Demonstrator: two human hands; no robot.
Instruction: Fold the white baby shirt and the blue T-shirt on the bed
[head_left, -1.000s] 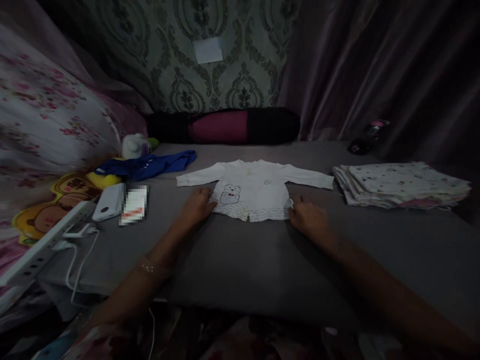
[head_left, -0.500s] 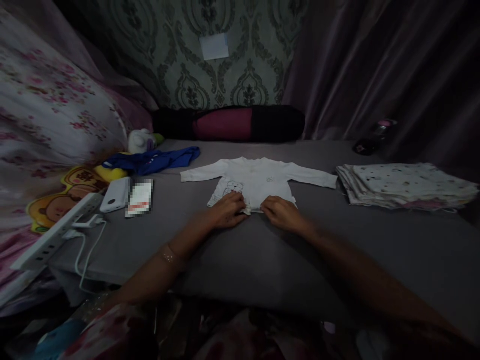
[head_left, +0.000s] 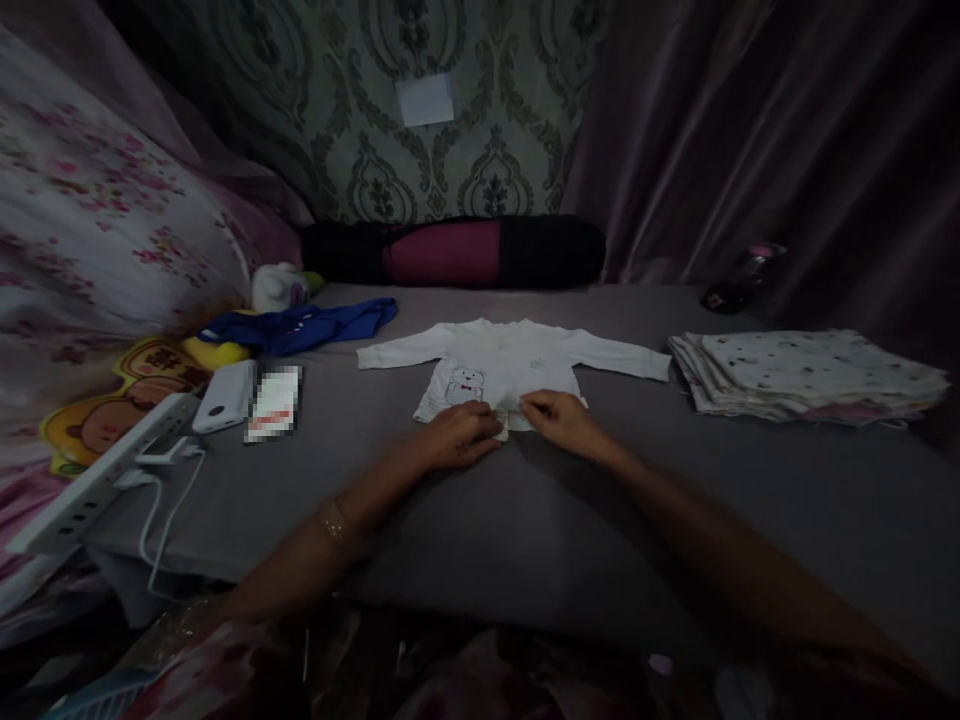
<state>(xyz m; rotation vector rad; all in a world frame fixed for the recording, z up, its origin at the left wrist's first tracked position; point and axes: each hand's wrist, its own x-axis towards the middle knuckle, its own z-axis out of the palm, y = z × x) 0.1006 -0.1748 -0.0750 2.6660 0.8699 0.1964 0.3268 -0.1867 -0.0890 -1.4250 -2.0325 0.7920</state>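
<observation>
A small white long-sleeved baby shirt (head_left: 517, 360) lies spread on the grey-covered surface, its sleeves stretched out to both sides and a bear drawing on its left front. My left hand (head_left: 466, 435) rests at the middle of the lower hem, fingers curled and closed on the cloth. Just to its right, my right hand (head_left: 559, 420) pinches the hem between thumb and fingers and holds it slightly raised. The bit of cloth in the fingertips is partly hidden by both hands.
To the right lies a stack of folded patterned cloths (head_left: 810, 370), with a dark bottle (head_left: 739, 280) behind. On the left are a blue garment (head_left: 307, 325), a white power bank (head_left: 225, 395), a blurred card (head_left: 274, 403) and a power strip (head_left: 105, 475). A black-and-red bolster (head_left: 442, 252) lines the wall.
My right hand has lifted the hem edge a little. My left hand has slid slightly down, so the bear drawing shows more fully. The whole view has shifted a bit.
</observation>
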